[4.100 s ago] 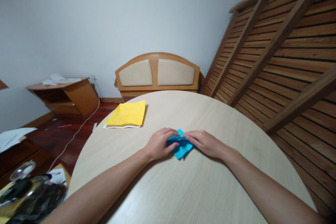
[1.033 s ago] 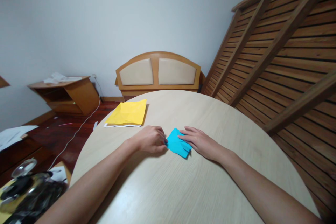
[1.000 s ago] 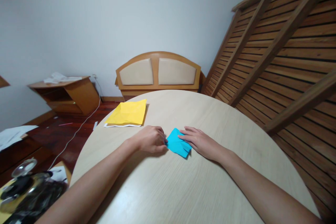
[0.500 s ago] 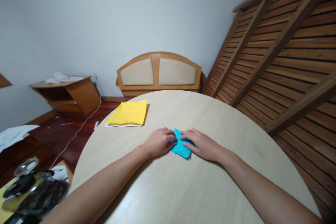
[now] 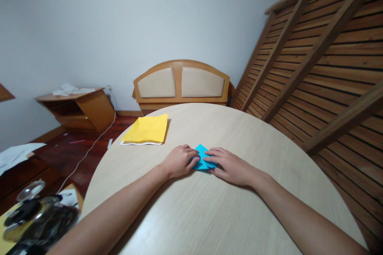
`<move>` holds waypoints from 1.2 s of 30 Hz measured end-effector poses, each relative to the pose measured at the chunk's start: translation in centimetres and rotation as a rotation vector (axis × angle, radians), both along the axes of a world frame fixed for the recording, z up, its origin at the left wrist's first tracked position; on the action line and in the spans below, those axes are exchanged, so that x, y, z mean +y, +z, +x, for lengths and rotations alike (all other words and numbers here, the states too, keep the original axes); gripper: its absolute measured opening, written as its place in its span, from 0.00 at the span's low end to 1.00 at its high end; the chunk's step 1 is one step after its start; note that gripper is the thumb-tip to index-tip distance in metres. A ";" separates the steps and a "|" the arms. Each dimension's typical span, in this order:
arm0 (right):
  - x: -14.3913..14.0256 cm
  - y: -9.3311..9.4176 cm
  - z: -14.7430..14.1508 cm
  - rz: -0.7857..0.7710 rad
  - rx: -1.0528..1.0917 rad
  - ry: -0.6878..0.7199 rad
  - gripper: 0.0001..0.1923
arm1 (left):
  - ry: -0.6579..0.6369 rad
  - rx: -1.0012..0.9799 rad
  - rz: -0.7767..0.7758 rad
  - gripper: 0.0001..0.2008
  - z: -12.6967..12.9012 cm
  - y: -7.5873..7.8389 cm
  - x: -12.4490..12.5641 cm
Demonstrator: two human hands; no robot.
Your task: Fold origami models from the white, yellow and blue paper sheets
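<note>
A small folded piece of blue paper [image 5: 202, 158] lies on the round table [image 5: 191, 211], one pointed corner facing the headboard. My left hand [image 5: 182, 161] holds its left side, fingers bent over the paper and thumb along the near edge. From the other side, my right hand [image 5: 226, 164] grips the right corner, with the fingers on top and the thumb low at the near edge. Both hands rest close to the tabletop. The fingers hide the paper's left and right ends.
Yellow paper sheets [image 5: 146, 128] lie over white ones at the table's far left. Beyond the table stands a headboard [image 5: 181, 81]. Wooden slats [image 5: 323, 71] lean along the right. At lower left is a side surface with dark clutter [image 5: 38, 219]; a cabinet [image 5: 86, 109] stands farther back.
The blue paper has gone from a narrower slanted shape to a triangle-like one with its point away from me. My right thumb has dropped to the near edge; the left hand has shifted little.
</note>
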State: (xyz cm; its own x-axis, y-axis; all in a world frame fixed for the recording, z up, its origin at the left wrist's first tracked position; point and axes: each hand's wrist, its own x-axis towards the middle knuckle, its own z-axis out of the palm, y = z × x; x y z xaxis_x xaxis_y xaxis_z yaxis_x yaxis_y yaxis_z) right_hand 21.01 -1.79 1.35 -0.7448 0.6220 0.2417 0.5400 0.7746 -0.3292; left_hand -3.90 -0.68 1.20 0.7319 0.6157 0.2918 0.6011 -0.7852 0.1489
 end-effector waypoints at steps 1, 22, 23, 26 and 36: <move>0.2 0.0 0.1 0.002 0.000 0.002 0.17 | 0.004 -0.001 -0.003 0.16 0.0 0.2 -0.1; 0.0 1.1 0.1 -0.135 0.452 -0.175 0.14 | 0.235 -0.503 -0.101 0.11 0.5 0.5 -0.9; 0.0 1.0 0.0 -0.159 0.486 -0.178 0.13 | 0.244 -0.538 -0.145 0.11 0.5 0.6 -1.0; 0.2 0.7 -0.2 -0.225 0.574 -0.208 0.10 | 0.240 -0.654 -0.268 0.12 0.8 0.6 -0.9; 1.0 -0.1 0.3 -0.374 0.682 -0.127 0.14 | 0.167 -0.893 -0.645 0.11 0.8 -0.3 0.3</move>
State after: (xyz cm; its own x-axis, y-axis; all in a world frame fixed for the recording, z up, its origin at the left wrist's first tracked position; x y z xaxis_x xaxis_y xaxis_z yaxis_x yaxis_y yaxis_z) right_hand 21.30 -0.77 1.27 -0.4250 0.8228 0.3774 0.2023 0.4927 -0.8463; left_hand -3.07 -0.41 0.88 0.3132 0.9129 0.2619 0.1654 -0.3240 0.9315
